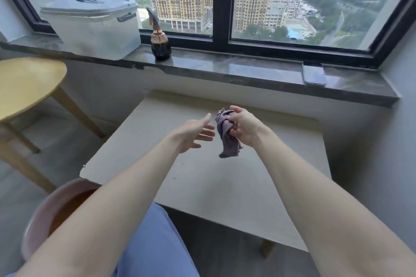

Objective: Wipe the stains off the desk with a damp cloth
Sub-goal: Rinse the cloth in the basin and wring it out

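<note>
Currently pre-wipe: the cloth [226,136], a limp, crumpled mauve rag with frayed edges, is held bunched in the right hand [244,127], fingers [235,109] curled round it, above the middle of the surface [225,191] and not touching it. The left hand [193,134] is held open just beside the cloth, nothing gripped. Wiping is judged not started. Next: cloth to be flattened into a pad and pressed onto the matte, pale surface; faint specks [174,178] are seen towards its near side.

Windowsill [225,67]: lidded bin [94,29] at left, dark spray bottle [160,45] just beside it, phone [314,73] far right. Yellow round table [27,85] on my left.
</note>
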A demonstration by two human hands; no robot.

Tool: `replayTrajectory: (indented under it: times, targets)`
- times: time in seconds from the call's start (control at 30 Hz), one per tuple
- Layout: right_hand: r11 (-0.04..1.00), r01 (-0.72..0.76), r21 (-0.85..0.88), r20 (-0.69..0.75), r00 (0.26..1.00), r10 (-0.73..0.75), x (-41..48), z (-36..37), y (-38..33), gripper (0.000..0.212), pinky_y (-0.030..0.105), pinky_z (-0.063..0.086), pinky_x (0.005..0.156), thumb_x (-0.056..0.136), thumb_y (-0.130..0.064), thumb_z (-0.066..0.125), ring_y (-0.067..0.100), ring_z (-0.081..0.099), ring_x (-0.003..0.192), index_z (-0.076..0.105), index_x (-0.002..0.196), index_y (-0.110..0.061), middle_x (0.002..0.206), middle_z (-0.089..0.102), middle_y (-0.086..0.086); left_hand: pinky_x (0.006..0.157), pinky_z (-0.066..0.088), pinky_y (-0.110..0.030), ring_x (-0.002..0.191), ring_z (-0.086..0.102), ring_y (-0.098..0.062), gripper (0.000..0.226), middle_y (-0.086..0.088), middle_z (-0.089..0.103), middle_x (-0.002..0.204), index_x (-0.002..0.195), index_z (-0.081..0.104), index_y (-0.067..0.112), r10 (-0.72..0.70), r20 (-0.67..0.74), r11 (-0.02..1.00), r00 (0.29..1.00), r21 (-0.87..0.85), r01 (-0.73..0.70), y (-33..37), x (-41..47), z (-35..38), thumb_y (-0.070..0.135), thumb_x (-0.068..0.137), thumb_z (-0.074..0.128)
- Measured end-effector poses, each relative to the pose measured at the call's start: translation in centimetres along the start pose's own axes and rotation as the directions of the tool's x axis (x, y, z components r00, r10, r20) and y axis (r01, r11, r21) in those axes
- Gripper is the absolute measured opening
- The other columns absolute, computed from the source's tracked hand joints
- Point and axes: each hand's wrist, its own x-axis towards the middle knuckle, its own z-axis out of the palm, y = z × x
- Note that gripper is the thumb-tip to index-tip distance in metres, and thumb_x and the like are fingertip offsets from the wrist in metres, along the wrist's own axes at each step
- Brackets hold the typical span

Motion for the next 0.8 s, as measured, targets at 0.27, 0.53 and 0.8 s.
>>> replayTrajectory:
  times: [0.27, 0.53, 0.8]
  targets:
    - [0.85, 0.085, -0.52, -0.054, 0.99, -0.132, 0.3, -1.7, -0.5, 0.051, 0.025, 0.046, 0.049, 0.08, 0.008, 0.048, 0.019, 0.055, 0.061, 0.048, 0.125, -0.017, 0.087, 0.057, 0.001, 0.082, 0.051, -0.034, 0.087, 0.067, -0.025, 0.052, -0.011, 0.072, 0.1, 0.104, 0.067, 0.013, 0.024, 0.211, 0.996, 0.977, -0.089, -0.005, 1.1, 1.8, 3.9, 0.059, 0.083, 0.058]
    - [0.983, 0.073, -0.168, -0.162, 0.982, -0.101, 0.0, -1.6, -1.5, 0.039, 0.031, 0.052, 0.058, 0.086, 0.01, 0.054, 0.021, 0.057, 0.064, 0.055, 0.122, -0.006, 0.081, 0.059, 0.008, 0.054, 0.049, -0.022, 0.065, 0.062, -0.014, 0.027, -0.004, 0.065, 0.084, 0.109, 0.063, 0.008, 0.135, 0.12, 0.986, 0.984, -0.115, -0.121, 2.5, 1.5, 1.7, 0.028, 0.097, 0.05]
    - [0.997, 0.047, 0.064, -0.191, 0.981, -0.034, -2.4, -2.5, -0.2, 0.035, 0.025, 0.055, 0.05, 0.089, 0.009, 0.051, 0.017, 0.06, 0.068, 0.053, 0.12, -0.008, 0.086, 0.059, 0.008, 0.074, 0.048, -0.032, 0.082, 0.059, -0.025, 0.019, -0.011, 0.064, 0.094, 0.099, 0.063, 0.009, 0.095, -0.121, 0.995, 0.988, 0.025, -0.092, 2.9, 0.6, 3.1, 0.023, 0.096, 0.051]
